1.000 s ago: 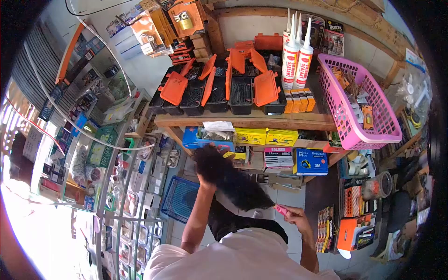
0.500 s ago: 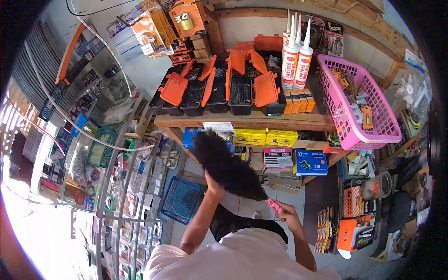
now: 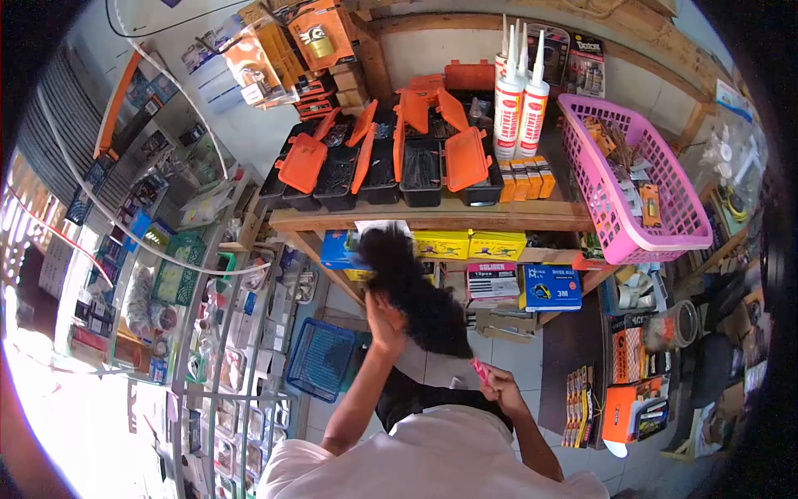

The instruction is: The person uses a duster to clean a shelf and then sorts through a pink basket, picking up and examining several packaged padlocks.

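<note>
1. A person in a white shirt stood before a wooden shelf [image 3: 432,219], a black duster [image 3: 426,309] held slantwise in front of the body.
2. The right hand [image 3: 499,387] was closed around the duster's pink handle [image 3: 480,370], at the lower end.
3. The left hand [image 3: 386,326] lay against the dark head of the duster, fingers pointing up along it; whether they gripped it could not be told.
4. The duster's tip reached up to just below the shelf's front edge, over a white paper [image 3: 378,225] in the view; contact there could not be made out.
5. On the shelf stood black bins [image 3: 422,176] with orange lids [image 3: 302,164] raised, many filled with small dark hardware.
6. To their right, white sealant tubes [image 3: 532,116] stood upright behind a row of small orange boxes [image 3: 525,179].
7. A pink basket [image 3: 661,247] of loose goods sat at the shelf's right end.
8. Under the shelf top, yellow boxes [image 3: 440,244] lined up above a blue box [image 3: 550,288] marked 3M.
9. Low down, near the left forearm, lay a blue basket [image 3: 320,358].
</note>
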A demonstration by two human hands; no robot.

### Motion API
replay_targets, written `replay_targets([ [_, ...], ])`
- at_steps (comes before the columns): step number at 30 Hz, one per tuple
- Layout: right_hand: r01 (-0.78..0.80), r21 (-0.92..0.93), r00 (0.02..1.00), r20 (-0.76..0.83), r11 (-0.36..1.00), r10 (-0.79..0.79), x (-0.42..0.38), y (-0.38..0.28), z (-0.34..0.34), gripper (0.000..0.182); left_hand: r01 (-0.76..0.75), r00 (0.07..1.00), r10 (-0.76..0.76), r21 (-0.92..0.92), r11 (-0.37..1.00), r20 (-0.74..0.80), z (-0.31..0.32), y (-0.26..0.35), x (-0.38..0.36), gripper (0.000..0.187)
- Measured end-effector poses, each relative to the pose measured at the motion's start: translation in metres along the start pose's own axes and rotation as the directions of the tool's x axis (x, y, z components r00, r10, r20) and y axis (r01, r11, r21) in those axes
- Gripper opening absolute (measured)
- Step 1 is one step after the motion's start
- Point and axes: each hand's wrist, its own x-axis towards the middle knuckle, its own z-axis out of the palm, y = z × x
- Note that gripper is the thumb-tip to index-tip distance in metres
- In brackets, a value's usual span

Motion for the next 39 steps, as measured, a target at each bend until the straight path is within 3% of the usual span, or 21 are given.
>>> replay_targets([
  [4, -0.033, 0.04, 0.999, 0.022, 0.999, 0.032, 0.002, -0.007, 0.005, 0.058, 0.049, 0.988, -0.045, -0.022, 0.999, 0.151, 0.035, 0.014, -0.015, 0.056],
  [6, -0.038, -0.022, 0.998, 0.047, 0.999, 0.039, -0.002, 0.003, -0.012, 0.058, -0.089, 0.996, 0.087, 0.118, 0.989, 0.016, 0.042, 0.038, -0.016, 0.057],
  [8, -0.05, -0.016, 0.998, 0.035, 0.999, 0.05, -0.012, 0.008, -0.02, 0.056, -0.113, 0.992, 0.118, 0.092, 0.989, -0.053, 0.016, 0.045, 0.012, 0.058],
  [10, -0.063, -0.008, 0.998, 0.028, 0.998, 0.063, -0.012, 0.008, -0.022, 0.054, -0.185, 0.961, 0.184, -0.017, 0.983, 0.206, 0.012, 0.051, 0.019, 0.059],
  [11, -0.06, -0.044, 0.997, 0.041, 0.997, 0.062, -0.012, 0.001, -0.015, 0.053, -0.187, 0.961, 0.186, -0.013, 0.982, 0.204, 0.016, 0.049, 0.013, 0.059],
  [13, -0.057, -0.072, 0.997, 0.047, 0.996, 0.06, -0.011, -0.011, 0.001, 0.051, -0.017, 0.972, 0.037, -0.084, 0.996, 0.233, 0.027, 0.032, -0.006, 0.062],
  [16, -0.032, -0.083, 0.998, 0.044, 0.996, 0.036, -0.001, -0.025, 0.02, 0.05, 0.091, 0.986, -0.09, 0.005, 0.996, 0.138, 0.017, -0.003, -0.012, 0.063],
  [18, 0.016, -0.162, 0.998, -0.052, 0.987, -0.024, 0.003, -0.023, 0.026, 0.048, 0.105, 0.97, -0.098, -0.019, 0.994, 0.223, 0.015, -0.005, -0.003, 0.066],
  [20, 0.038, -0.189, 0.999, -0.017, 0.981, -0.042, 0.003, -0.013, 0.018, 0.047, 0.039, 0.963, 0.002, -0.145, 0.989, 0.27, 0.015, 0.006, 0.003, 0.06],
  [26, 0.012, -0.226, 0.999, 0.045, 0.974, -0.002, -0.001, 0.005, 0.003, 0.049, -0.138, 0.873, 0.189, -0.145, 0.98, 0.449, 0.008, 0.056, 0.034, 0.056],
  [27, 0.0, -0.212, 1.0, 0.011, 0.977, 0.003, -0.001, 0.004, 0.007, 0.05, -0.49, 0.799, 0.363, 0.17, 0.855, 0.479, -0.028, 0.041, 0.062, 0.054],
  [28, -0.002, -0.212, 1.0, 0.015, 0.977, 0.005, 0.002, 0.005, 0.009, 0.05, -0.492, 0.8, 0.365, 0.172, 0.853, 0.477, -0.03, 0.038, 0.054, 0.054],
  [33, -0.076, -0.146, 0.997, -0.031, 0.986, 0.073, 0.014, 0.006, 0.022, 0.051, -0.049, 0.888, 0.039, 0.01, 0.999, 0.457, 0.009, 0.003, -0.007, 0.054],
  [34, -0.076, -0.145, 0.997, -0.034, 0.986, 0.072, 0.014, 0.008, 0.019, 0.051, -0.047, 0.888, 0.036, 0.011, 0.999, 0.458, 0.01, 0.004, -0.005, 0.054],
  [36, -0.035, -0.088, 0.999, -0.005, 0.996, 0.035, 0.012, 0.01, 0.011, 0.053, -0.061, 0.838, 0.178, -0.235, 0.97, 0.515, 0.009, 0.017, 0.007, 0.056],
  [37, -0.038, -0.091, 0.999, -0.001, 0.995, 0.038, 0.009, 0.008, 0.007, 0.053, -0.066, 0.839, 0.183, -0.238, 0.969, 0.512, 0.009, 0.028, 0.015, 0.056],
  [39, -0.021, -0.158, 0.999, 0.022, 0.987, 0.025, 0.002, -0.001, 0.002, 0.052, -0.156, 0.981, 0.111, 0.313, 0.937, 0.156, 0.007, 0.053, 0.031, 0.064],
])
